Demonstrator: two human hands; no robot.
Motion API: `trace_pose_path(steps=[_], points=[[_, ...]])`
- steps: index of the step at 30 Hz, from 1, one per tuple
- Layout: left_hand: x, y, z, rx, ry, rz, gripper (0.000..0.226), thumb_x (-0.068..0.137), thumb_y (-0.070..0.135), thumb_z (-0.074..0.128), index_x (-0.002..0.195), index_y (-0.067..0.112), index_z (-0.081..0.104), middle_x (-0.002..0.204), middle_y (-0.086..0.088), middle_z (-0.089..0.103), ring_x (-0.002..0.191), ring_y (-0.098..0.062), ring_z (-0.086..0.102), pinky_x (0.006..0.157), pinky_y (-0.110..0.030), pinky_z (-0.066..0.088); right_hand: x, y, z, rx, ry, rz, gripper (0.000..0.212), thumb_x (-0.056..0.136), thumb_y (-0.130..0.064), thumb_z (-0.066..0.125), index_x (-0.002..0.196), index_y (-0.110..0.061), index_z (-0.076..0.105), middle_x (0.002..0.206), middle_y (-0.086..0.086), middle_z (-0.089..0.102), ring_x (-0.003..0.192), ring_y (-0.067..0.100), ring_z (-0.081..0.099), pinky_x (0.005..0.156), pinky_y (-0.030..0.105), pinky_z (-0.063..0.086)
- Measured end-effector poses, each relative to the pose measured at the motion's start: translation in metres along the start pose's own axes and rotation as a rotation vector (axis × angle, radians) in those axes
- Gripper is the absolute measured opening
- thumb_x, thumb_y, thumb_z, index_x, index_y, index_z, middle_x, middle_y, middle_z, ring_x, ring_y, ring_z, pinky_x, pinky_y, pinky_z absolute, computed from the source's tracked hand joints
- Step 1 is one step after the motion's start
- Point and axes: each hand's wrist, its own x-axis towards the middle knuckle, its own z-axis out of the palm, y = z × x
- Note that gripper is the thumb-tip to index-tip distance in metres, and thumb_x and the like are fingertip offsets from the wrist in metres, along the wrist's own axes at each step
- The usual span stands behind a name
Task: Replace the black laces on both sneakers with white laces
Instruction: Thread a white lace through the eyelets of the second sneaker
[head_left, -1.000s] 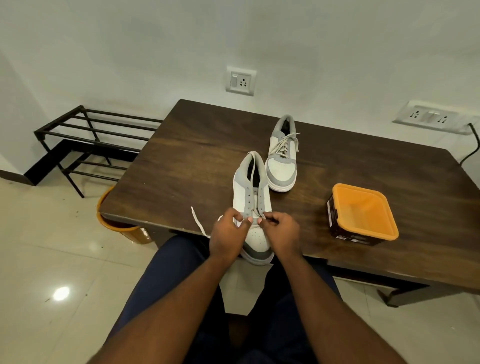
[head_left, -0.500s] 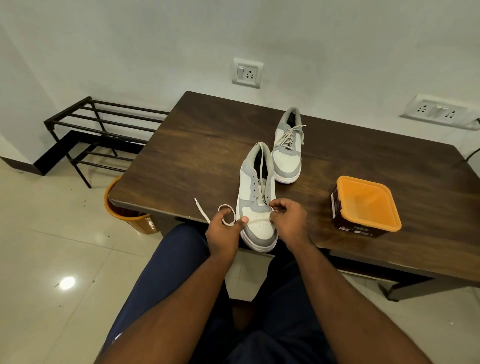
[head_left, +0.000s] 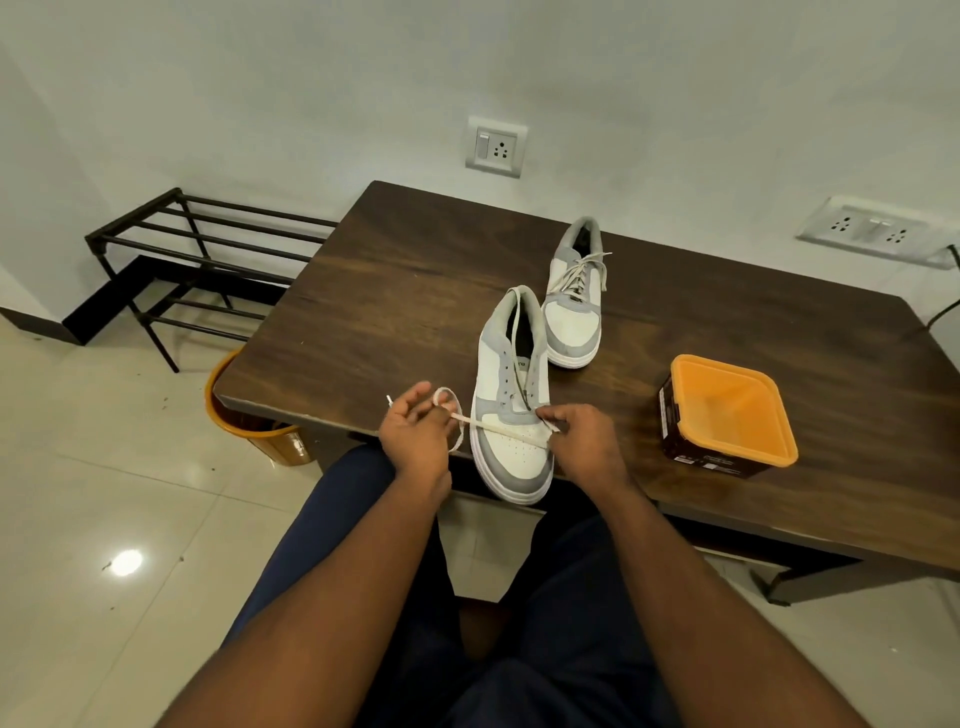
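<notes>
A white and grey sneaker (head_left: 511, 415) lies at the table's near edge, toe toward me, its eyelets mostly bare. A white lace (head_left: 498, 428) stretches across its toe box. My left hand (head_left: 415, 441) pinches the lace's left part, which loops beside the shoe. My right hand (head_left: 582, 441) grips the lace's other end at the shoe's right side. Farther back stands the second sneaker (head_left: 574, 312), laced in white.
The dark wooden table (head_left: 395, 291) carries a brown tub with an orange lid (head_left: 727, 415) at the right. An orange bin (head_left: 249, 415) sits on the floor under the table's left corner. A black metal rack (head_left: 197, 260) stands at the left wall.
My hands have moved apart from the middle of the shoe, drawing the white lace out sideways across the toe. The camera has tilted slightly.
</notes>
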Motion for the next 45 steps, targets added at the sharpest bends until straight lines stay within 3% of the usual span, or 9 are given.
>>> trace_pose_path(steps=[6,9,13,18,31,34,37,40,45], points=[[0.011,0.056,0.02,-0.398,-0.037,-0.158,0.034,0.087,-0.008,0.063,0.114,0.012,0.06,0.091,-0.011,0.071,0.067,-0.013,0.066,0.054,-0.024,0.052,0.002,0.002,-0.005,-0.039,-0.029,-0.025,0.049,0.076,0.004,0.059,0.119,-0.018,0.068,0.122,-0.001,0.066,0.112,0.017,0.06,0.098,0.024,0.045],[-0.004,0.067,0.036,-0.259,-0.271,-0.189,0.03,0.086,-0.009,0.062,0.109,0.011,0.062,0.092,-0.011,0.072,0.058,-0.011,0.063,0.048,-0.021,0.048,0.001,-0.01,-0.003,-0.056,0.094,-0.216,0.047,0.074,-0.005,0.071,0.12,-0.018,0.067,0.119,0.002,0.063,0.107,0.019,0.058,0.094,0.031,0.046],[-0.022,0.065,0.045,-0.172,-0.45,-0.251,0.024,0.09,-0.007,0.057,0.108,0.009,0.062,0.087,-0.009,0.071,0.061,-0.014,0.065,0.047,-0.022,0.051,-0.003,-0.042,0.01,0.415,-0.053,-0.272,0.056,0.076,-0.003,0.077,0.128,-0.012,0.06,0.11,0.0,0.062,0.081,-0.007,0.058,0.075,0.01,0.045],[-0.024,0.061,0.032,-0.042,-0.624,-0.236,0.034,0.087,-0.01,0.058,0.113,0.012,0.062,0.09,-0.007,0.064,0.059,-0.009,0.057,0.037,-0.016,0.037,0.002,-0.047,0.012,0.621,-0.103,-0.336,0.026,0.072,-0.002,0.077,0.097,-0.007,0.071,0.092,0.007,0.07,0.087,0.013,0.064,0.082,0.031,0.051],[0.02,0.052,-0.012,0.346,-0.536,-0.128,0.037,0.08,-0.006,0.068,0.114,0.007,0.068,0.085,-0.005,0.066,0.06,0.001,0.058,0.041,-0.012,0.031,0.014,-0.003,-0.066,0.453,-0.245,-0.211,0.012,0.082,-0.006,0.072,0.092,-0.012,0.075,0.066,-0.01,0.07,0.06,0.0,0.051,0.058,0.011,0.041],[0.016,0.036,-0.009,0.825,-0.397,0.097,0.028,0.086,0.004,0.07,0.112,0.013,0.07,0.096,-0.003,0.07,0.083,-0.009,0.064,0.067,-0.02,0.049,0.016,-0.002,-0.064,0.37,-0.271,-0.247,0.017,0.087,-0.002,0.066,0.1,-0.01,0.073,0.084,-0.007,0.073,0.075,-0.005,0.062,0.072,0.009,0.046],[0.001,0.018,0.001,1.307,-0.392,0.366,0.031,0.089,0.044,0.063,0.119,0.037,0.066,0.115,0.018,0.064,0.112,-0.01,0.052,0.095,-0.038,0.033,0.014,-0.008,-0.046,0.316,-0.329,-0.267,0.022,0.088,0.004,0.062,0.108,-0.001,0.07,0.097,0.005,0.071,0.083,-0.006,0.064,0.077,0.01,0.047],[-0.004,0.005,0.009,1.034,-0.537,0.295,0.049,0.078,0.064,0.057,0.114,0.033,0.07,0.108,0.015,0.071,0.108,-0.007,0.061,0.101,-0.047,0.041,0.011,-0.014,-0.025,0.412,-0.312,-0.215,0.018,0.083,0.009,0.066,0.1,0.007,0.068,0.085,0.015,0.07,0.07,0.002,0.064,0.069,0.015,0.051],[-0.004,-0.004,-0.002,1.074,-0.531,0.441,0.005,0.086,0.037,0.071,0.082,0.037,0.074,0.072,0.026,0.067,0.08,0.005,0.061,0.091,-0.049,0.042,0.011,-0.011,-0.014,0.477,-0.167,-0.148,0.012,0.075,0.002,0.077,0.081,-0.005,0.07,0.068,0.005,0.066,0.057,0.002,0.058,0.057,0.014,0.047]])
